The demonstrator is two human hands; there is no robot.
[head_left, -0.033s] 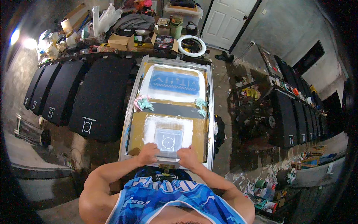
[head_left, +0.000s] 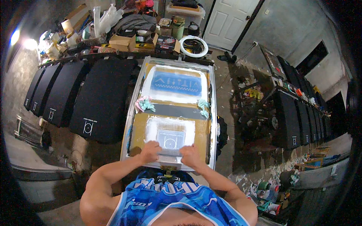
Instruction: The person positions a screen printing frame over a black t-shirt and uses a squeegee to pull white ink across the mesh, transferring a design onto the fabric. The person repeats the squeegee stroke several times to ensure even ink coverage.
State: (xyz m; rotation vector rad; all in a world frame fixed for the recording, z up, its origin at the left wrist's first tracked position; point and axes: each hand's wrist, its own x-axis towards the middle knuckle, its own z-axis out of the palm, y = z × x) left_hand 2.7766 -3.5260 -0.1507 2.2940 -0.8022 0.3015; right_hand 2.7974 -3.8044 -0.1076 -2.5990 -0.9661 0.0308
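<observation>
In front of me lies a screen-printing frame (head_left: 213, 124) with a metal rim and brown-taped mesh. My left hand (head_left: 151, 151) and my right hand (head_left: 191, 155) are closed at the near end of it. Between the fists runs a thin grey bar, apparently a squeegee (head_left: 171, 152), mostly hidden by my fingers. It lies at the near edge of a small pale stencil window (head_left: 174, 141) with a white circle-and-lines emblem. Farther up, a larger blue stencil window (head_left: 176, 83) has lettering and a checkered band. Crumpled pink-green cloth (head_left: 144, 104) and green cloth (head_left: 203, 107) flank a dark strip across the middle.
Several black panels with white emblems (head_left: 100, 100) stand in a row at left, and more black panels (head_left: 287, 120) at right. A cluttered shelf with boxes (head_left: 122, 42) and a white ring (head_left: 194, 46) lies beyond the frame. Scraps and containers (head_left: 266, 188) litter the lower right.
Both fists and the bar between them have shifted slightly forward, away from my body. The frame and cloths have stayed in place.
</observation>
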